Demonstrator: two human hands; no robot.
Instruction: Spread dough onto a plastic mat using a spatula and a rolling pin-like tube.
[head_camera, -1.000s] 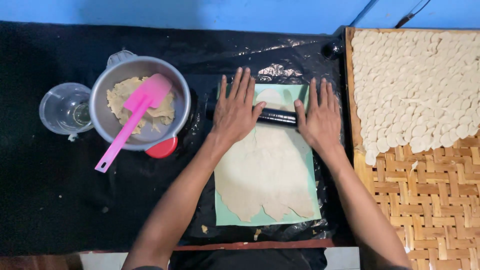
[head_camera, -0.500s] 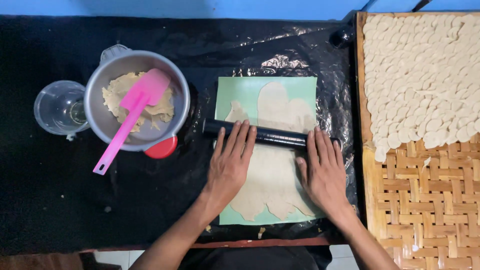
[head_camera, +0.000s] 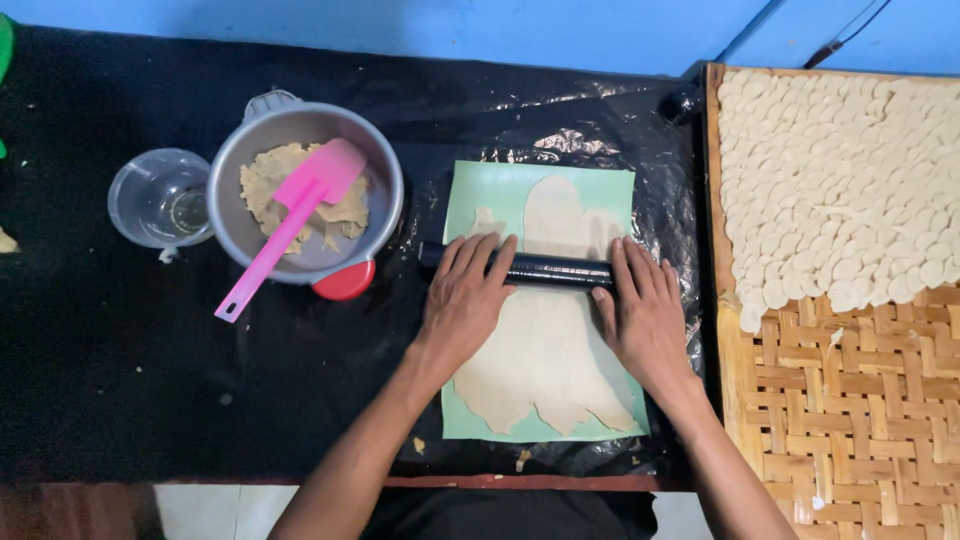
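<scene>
A bench (head_camera: 150, 400) draped in black plastic sheeting runs beneath a blue wall, the sheeting crinkled and shiny toward the far edge. At the right end lies a woven bamboo tray (head_camera: 850, 420), its far half packed with small pale dough rounds (head_camera: 830, 170) set edge to edge. Near the left end stands a clear plastic cup (head_camera: 160, 198), and just beside it a grey metal bowl (head_camera: 385, 180) holding lumpy dough with a pink spatula (head_camera: 285, 225) leaning in it, handle pointing toward the front edge.

In the middle of the bench sits a pale green mat (head_camera: 465, 195) carrying a thin, flattened dough sheet (head_camera: 545, 350) (ragged along its near edge, beige and matte). Across it lies a black rolling pin (head_camera: 550, 268), set parallel to the front edge. The left hand (head_camera: 465, 300) and right hand (head_camera: 645, 310) press flat on the pin's two ends, fingers stretched out and released, not curled around it.
</scene>
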